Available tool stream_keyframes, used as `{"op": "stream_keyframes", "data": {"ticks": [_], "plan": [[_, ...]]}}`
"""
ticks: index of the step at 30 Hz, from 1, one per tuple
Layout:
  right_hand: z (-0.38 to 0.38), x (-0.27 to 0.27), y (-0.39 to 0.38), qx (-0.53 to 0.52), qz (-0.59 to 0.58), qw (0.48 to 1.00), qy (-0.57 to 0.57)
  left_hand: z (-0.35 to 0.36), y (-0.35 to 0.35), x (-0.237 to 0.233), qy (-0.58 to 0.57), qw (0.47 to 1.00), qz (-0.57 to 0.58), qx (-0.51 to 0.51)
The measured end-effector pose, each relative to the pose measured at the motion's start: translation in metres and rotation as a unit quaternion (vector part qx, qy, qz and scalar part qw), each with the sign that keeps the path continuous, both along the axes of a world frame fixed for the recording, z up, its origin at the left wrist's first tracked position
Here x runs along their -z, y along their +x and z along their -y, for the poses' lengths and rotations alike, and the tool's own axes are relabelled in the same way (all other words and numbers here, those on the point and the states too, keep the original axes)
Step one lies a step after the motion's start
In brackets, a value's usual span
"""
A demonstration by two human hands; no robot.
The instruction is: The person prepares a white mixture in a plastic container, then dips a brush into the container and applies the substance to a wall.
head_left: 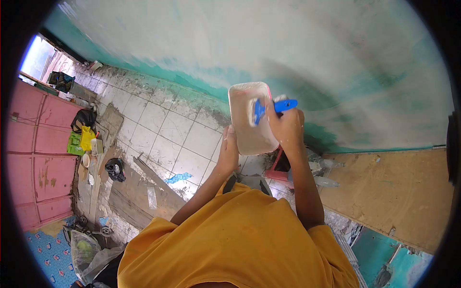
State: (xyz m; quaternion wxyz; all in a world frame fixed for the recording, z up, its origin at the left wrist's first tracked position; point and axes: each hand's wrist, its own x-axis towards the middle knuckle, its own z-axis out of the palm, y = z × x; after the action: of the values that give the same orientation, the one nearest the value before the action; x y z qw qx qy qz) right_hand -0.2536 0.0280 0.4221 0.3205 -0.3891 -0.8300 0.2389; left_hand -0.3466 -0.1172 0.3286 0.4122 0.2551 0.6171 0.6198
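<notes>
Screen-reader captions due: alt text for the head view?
A person's right hand holds a blue-handled paintbrush in or over a rectangular paint tub gripped by the left hand, beside a patchy white-and-teal wall, above a tiled floor.

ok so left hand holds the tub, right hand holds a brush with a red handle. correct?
Not quite: the handle of the brush is blue, not red, as the head view shows. The left hand does hold the tub, and the right hand the brush.
</notes>
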Motion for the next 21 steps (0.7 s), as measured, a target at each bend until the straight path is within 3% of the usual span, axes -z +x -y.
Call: {"op": "stream_keyframes", "data": {"ticks": [3,7,9,11,14,17,21], "plan": [[-0.001,-0.001,0.013,0.025,-0.003,0.998,-0.058,0.005,-0.001,-0.004,0.015,0.999,0.031,0.002],[-0.003,0.005,-0.007,0.047,-0.064,0.997,-0.024,0.001,0.008,0.003,0.038,0.999,-0.026,-0.024],[0.004,0.004,-0.014,0.035,-0.044,0.998,0.004,0.001,0.009,0.001,0.039,0.998,-0.050,-0.029],[0.004,0.004,-0.002,0.010,-0.026,1.000,-0.010,0.003,0.007,-0.003,0.027,0.999,0.025,-0.033],[-0.005,0.003,0.009,-0.022,-0.001,0.999,-0.046,0.008,0.005,0.000,0.011,1.000,0.017,-0.010],[-0.010,-0.007,0.001,0.038,-0.016,0.999,-0.025,0.002,0.009,-0.005,0.054,0.998,-0.025,-0.034],[-0.006,-0.002,-0.004,-0.025,-0.030,0.999,-0.010,0.000,0.004,-0.007,0.034,0.998,0.011,-0.045]]}}
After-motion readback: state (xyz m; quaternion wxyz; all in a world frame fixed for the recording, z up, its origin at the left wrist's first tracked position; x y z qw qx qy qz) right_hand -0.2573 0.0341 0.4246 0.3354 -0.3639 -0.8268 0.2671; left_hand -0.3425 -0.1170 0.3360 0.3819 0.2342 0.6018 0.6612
